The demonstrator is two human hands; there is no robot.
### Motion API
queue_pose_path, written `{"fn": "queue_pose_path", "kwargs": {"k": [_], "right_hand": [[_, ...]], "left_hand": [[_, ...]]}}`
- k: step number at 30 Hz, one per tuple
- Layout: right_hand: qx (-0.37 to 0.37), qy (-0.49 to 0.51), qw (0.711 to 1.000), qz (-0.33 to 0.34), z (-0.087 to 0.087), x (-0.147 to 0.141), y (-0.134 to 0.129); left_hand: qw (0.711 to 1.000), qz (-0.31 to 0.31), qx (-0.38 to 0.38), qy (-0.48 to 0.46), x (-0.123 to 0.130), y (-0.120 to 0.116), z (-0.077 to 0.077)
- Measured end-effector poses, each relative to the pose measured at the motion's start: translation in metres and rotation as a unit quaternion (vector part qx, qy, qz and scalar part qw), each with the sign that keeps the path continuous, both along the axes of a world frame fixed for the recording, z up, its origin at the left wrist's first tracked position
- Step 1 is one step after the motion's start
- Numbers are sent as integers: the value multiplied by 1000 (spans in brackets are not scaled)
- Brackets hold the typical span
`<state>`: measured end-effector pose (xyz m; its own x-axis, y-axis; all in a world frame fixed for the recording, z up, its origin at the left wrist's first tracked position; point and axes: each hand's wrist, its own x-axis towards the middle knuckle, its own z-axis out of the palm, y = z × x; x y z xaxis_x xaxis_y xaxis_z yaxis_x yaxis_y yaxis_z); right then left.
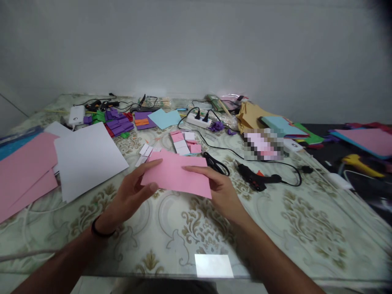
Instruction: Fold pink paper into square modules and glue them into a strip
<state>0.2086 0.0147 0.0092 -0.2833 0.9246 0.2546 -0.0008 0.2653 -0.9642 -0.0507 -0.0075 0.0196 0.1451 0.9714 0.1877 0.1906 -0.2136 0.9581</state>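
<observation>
The left hand [130,194] and the right hand [219,188] each pinch an end of a pink paper [177,173], thumbs beneath and fingers laid over the top, holding it just above the table [275,228]. To handle it well, I judge both pinches should stay even so the sheet stays flat. Scissors [216,163] lie just behind it, a glue gun [255,179] to the right.

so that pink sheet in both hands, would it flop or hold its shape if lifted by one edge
Probably fairly stiff: the pink sheet stays flat between the left hand and right hand, with no visible sag. It looks thin, so likely very light and easy to crease. Pushed on the glossy table, it would probably slide rather than catch.
</observation>
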Motion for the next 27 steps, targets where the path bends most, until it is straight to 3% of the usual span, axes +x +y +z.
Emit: {"fn": "queue_pose_path", "kwargs": {"k": [3,9,16,23,27], "right_hand": [[14,-12,1000,-6,4,6,2],[14,-22,998,58,7,11,4],[25,-40,993,111,12,4,1],[23,-46,996,70,13,2,-1],[5,-49,999,1,11,-2,-5]], "left_hand": [[998,-64,-6,-30,-4,2,5],[986,-106,47,120,-10,8,7],[978,-67,127,150,-11,7,14],[980,-23,144,133,-4,1,1],[983,23,147,105,1,-3,-4]]}}
